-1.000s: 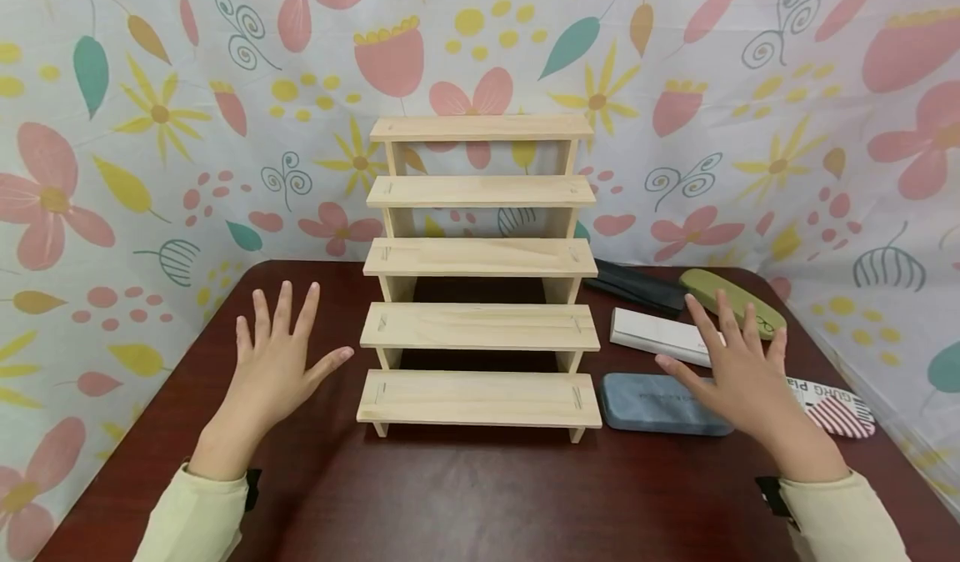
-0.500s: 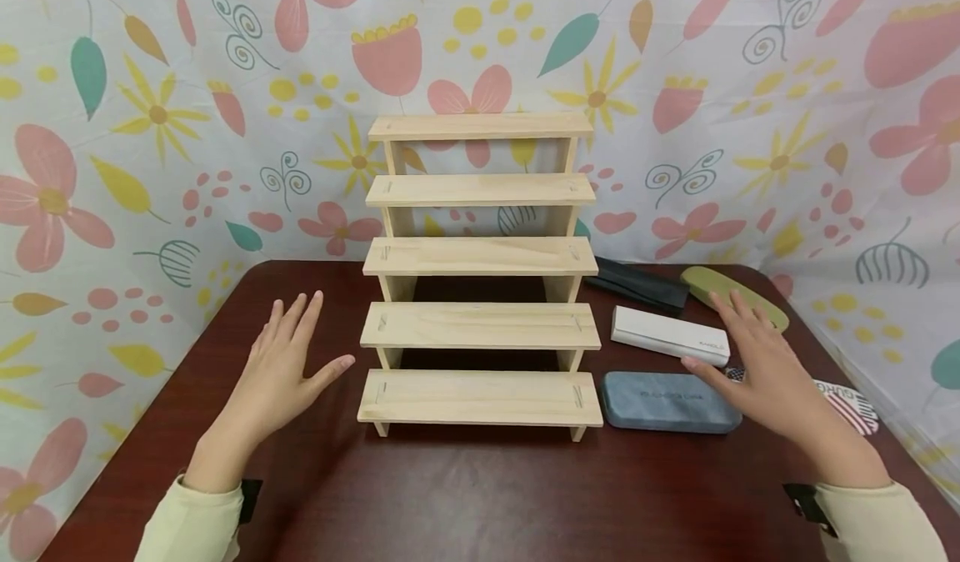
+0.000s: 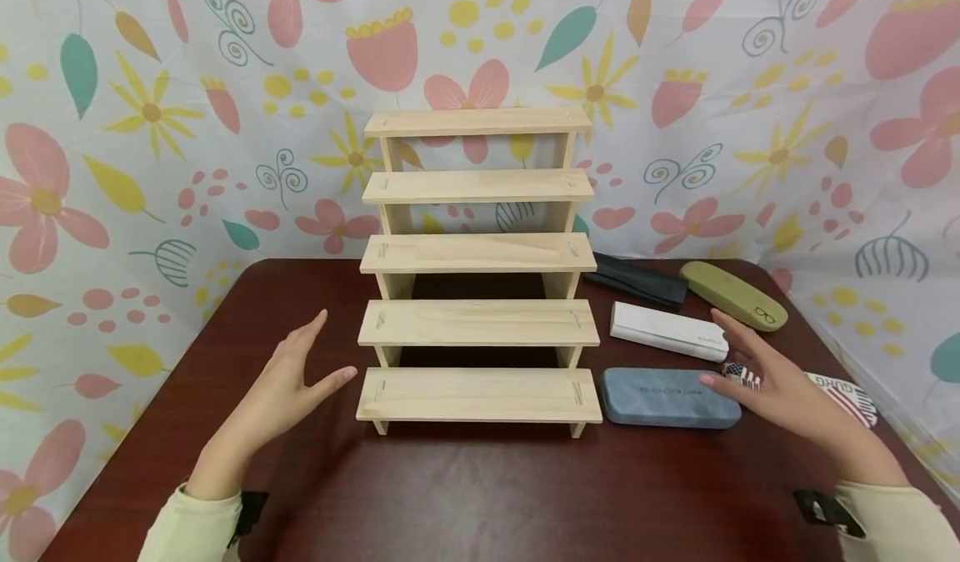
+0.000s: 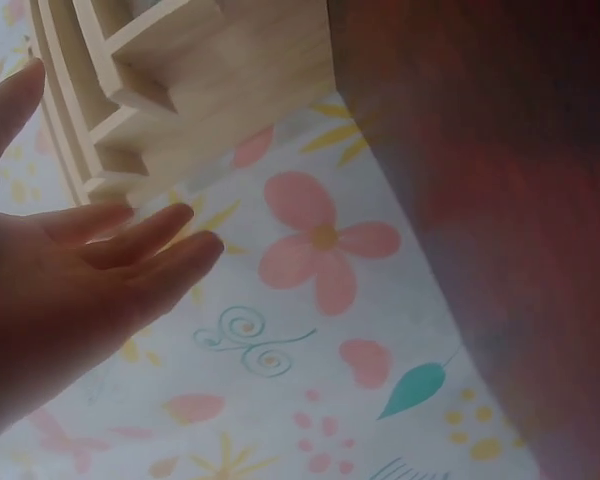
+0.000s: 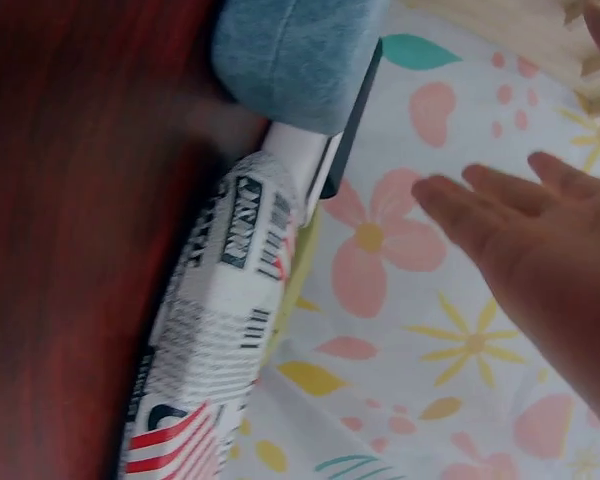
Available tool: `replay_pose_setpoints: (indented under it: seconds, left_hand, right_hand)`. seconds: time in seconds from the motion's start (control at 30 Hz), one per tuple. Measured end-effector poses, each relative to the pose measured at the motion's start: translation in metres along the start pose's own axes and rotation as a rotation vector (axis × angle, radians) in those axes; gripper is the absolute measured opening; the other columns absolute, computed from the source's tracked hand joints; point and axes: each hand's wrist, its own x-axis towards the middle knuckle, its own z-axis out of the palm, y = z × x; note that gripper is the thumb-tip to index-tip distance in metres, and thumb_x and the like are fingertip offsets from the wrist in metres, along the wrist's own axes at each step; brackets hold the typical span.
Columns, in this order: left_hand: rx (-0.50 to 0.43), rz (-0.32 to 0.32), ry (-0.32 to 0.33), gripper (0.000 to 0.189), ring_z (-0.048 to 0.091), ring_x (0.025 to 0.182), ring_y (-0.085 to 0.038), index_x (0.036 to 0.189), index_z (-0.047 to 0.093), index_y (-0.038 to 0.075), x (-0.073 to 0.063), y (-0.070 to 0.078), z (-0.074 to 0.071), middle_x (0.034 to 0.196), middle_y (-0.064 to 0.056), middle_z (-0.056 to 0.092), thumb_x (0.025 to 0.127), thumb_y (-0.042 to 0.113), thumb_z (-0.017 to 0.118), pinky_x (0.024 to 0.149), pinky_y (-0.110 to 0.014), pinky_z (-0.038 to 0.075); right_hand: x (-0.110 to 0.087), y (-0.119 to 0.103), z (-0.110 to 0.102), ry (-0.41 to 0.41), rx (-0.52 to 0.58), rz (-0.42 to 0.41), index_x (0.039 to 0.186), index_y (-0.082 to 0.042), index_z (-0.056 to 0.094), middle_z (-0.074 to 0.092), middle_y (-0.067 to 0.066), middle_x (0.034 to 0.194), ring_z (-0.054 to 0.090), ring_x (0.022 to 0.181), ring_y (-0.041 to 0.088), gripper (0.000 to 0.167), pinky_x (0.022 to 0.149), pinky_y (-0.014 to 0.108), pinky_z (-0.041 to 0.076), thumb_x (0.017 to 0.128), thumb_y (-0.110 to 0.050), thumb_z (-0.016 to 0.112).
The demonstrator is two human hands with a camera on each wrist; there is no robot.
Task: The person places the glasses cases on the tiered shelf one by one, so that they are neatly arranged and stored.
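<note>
A pale wooden stepped rack with several tiers stands mid-table. Left of it hovers my left hand, fingers extended and thumb apart, holding nothing. My right hand is raised over the right side, fingers straight, holding nothing. It is nearest a blue glasses case and a printed white case, which it partly covers in the head view. Behind lie a white case, a black case and an olive-green case with a small glasses drawing. In the right wrist view the printed case shows red stripes and black lettering.
The dark red-brown table has rounded back corners. A white cloth printed with flowers and leaves hangs behind and along both sides. Bands with small black devices sit at both wrists.
Both hands have turned from palms down with spread fingers to more edge-on, fingers closer together. The right hand has shifted right, uncovering more of the white, blue and olive-green cases.
</note>
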Motion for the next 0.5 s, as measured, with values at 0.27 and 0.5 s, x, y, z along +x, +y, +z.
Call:
replay_pose_setpoints:
  seconds: [0.27, 0.5]
  left_hand:
    - [-0.118, 0.009, -0.025, 0.08, 0.046, 0.122, -0.047, 0.149, 0.024, -0.004, 0.003, -0.006, 0.009, 0.138, -0.029, 0.042, 0.091, 0.028, 0.069, 0.099, -0.057, 0.043]
    - [-0.289, -0.062, -0.105, 0.076, 0.049, 0.12, -0.044, 0.148, 0.026, -0.004, 0.007, -0.014, 0.016, 0.135, -0.029, 0.047, 0.092, 0.025, 0.068, 0.096, -0.052, 0.047]
  right_hand:
    - [-0.008, 0.016, -0.002, -0.097, 0.139, -0.034, 0.156, -0.021, 0.013, 0.023, -0.006, 0.156, 0.028, 0.121, -0.021, 0.089, 0.088, 0.0, 0.033, 0.088, -0.01, 0.07]
    - [-0.015, 0.028, -0.001, -0.14, 0.265, -0.062, 0.155, -0.013, 0.014, 0.031, -0.019, 0.148, 0.032, 0.123, -0.019, 0.086, 0.085, 0.006, 0.041, 0.088, 0.002, 0.066]
